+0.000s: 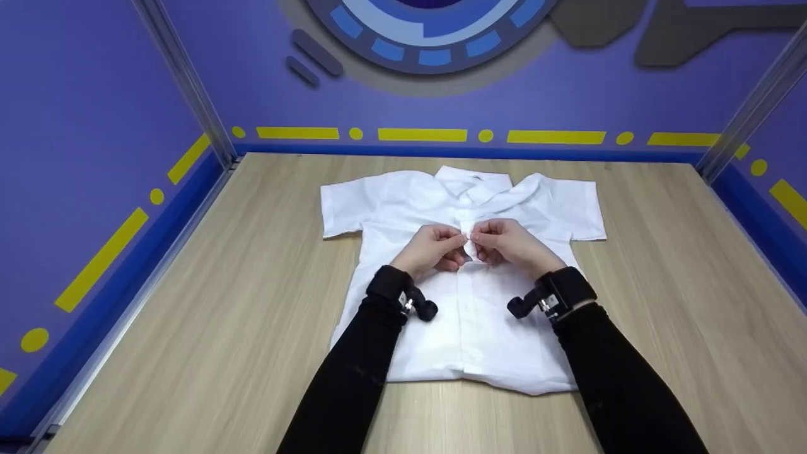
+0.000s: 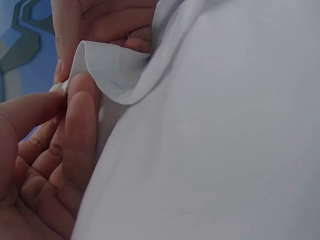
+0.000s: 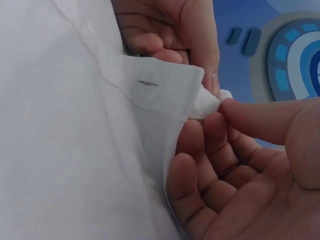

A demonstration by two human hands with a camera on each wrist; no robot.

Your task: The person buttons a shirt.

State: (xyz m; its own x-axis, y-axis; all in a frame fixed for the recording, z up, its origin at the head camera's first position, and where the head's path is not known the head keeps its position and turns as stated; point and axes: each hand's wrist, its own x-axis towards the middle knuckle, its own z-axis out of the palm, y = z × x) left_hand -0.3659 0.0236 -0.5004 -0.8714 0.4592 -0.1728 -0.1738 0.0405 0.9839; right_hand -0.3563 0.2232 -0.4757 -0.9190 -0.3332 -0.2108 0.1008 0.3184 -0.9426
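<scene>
A white short-sleeved shirt [image 1: 422,340] lies front up, its collar [image 1: 473,180] toward the far side. At mid-chest, my left hand [image 1: 432,247] and right hand [image 1: 514,246] meet over the front placket, fingertips nearly touching. The left thumb and forefinger pinch the placket edge in the left wrist view, where a fold of cloth [image 2: 117,70] stands up beside them. In the right wrist view, the right thumb and fingers pinch the raised placket [image 3: 207,102] from the other side. A slit buttonhole [image 3: 147,83] shows lower on that strip. Any button between the fingertips is hidden.
The shirt is spread on a wood-grain table [image 1: 252,302]. Blue panels with yellow marks [image 1: 422,135] enclose the back and both sides, with metal posts [image 1: 189,82] at the corners. Both wrists wear black straps with small cameras [image 1: 423,309].
</scene>
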